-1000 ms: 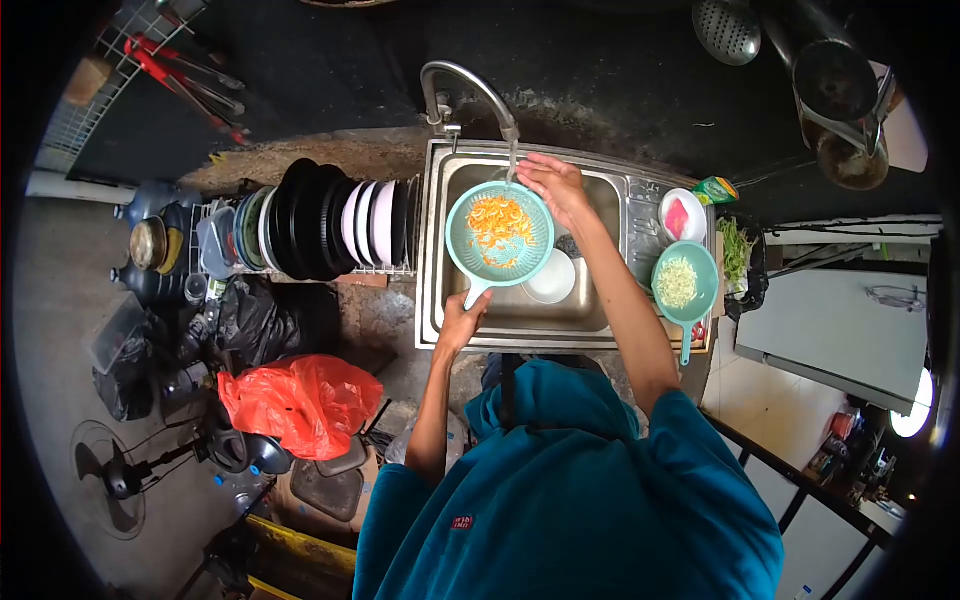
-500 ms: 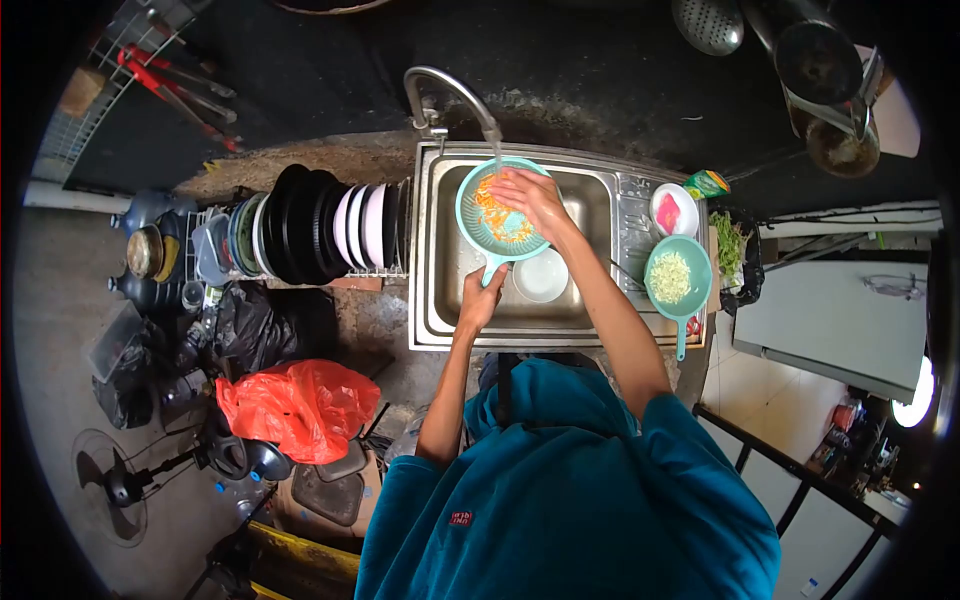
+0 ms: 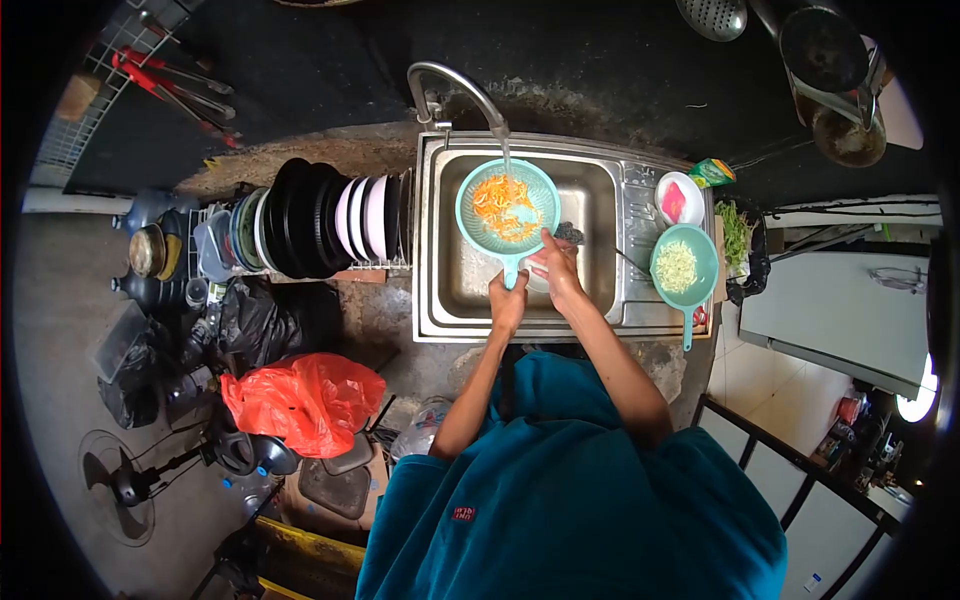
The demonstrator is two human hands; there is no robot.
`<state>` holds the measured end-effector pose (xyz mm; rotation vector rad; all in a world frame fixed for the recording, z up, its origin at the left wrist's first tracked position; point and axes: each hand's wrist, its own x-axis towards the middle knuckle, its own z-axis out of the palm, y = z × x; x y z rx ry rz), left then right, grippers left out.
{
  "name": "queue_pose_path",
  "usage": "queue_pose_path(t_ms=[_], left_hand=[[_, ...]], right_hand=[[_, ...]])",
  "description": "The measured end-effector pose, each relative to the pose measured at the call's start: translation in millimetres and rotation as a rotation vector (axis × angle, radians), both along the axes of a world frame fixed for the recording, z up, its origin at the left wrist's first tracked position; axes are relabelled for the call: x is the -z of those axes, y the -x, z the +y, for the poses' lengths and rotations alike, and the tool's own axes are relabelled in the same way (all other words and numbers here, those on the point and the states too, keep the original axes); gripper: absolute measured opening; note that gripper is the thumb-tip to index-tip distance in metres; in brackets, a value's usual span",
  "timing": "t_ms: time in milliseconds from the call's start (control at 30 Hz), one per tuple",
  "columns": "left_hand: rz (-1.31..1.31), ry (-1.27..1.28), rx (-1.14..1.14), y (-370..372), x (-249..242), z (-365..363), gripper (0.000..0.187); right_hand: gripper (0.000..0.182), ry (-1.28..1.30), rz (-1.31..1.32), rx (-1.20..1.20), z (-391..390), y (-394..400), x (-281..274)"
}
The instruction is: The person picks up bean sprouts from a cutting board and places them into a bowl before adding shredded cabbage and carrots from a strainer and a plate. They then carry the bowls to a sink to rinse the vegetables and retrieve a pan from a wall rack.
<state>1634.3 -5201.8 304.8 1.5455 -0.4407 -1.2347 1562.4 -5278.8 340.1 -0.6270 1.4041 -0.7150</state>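
Observation:
My left hand (image 3: 508,300) grips the handle of a light green strainer (image 3: 468,222) held over the steel sink (image 3: 455,290). Orange and white shreds (image 3: 503,200) lie inside the strainer, under the spout of the curved faucet (image 3: 480,98). My right hand (image 3: 556,268) is at the strainer's lower right rim, its fingers apart and partly over a white bowl (image 3: 537,281) in the sink. Whether its fingertips touch the rim is hard to tell. Behind the rim, to the right, sits a dark scrubber (image 3: 569,233).
On the drainboard to the right stand a second green strainer (image 3: 706,262) with pale chopped pieces and a white bowl (image 3: 690,213) holding something pink. Plates fill a rack (image 3: 395,266) at the left. A red plastic bag (image 3: 305,400) lies at the lower left.
My right hand has left the shreds and moved down to the strainer's lower right edge. The strainer's handle, with my left hand on it, has shifted slightly right.

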Motion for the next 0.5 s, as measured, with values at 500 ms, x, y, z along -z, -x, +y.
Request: queue_pose_path(t_ms=[500], left_hand=[[-0.084, 0.188, -0.035, -88, 27, 36, 0.017]], right_hand=[[0.02, 0.03, 0.059, -0.227, -37, 5, 29]])
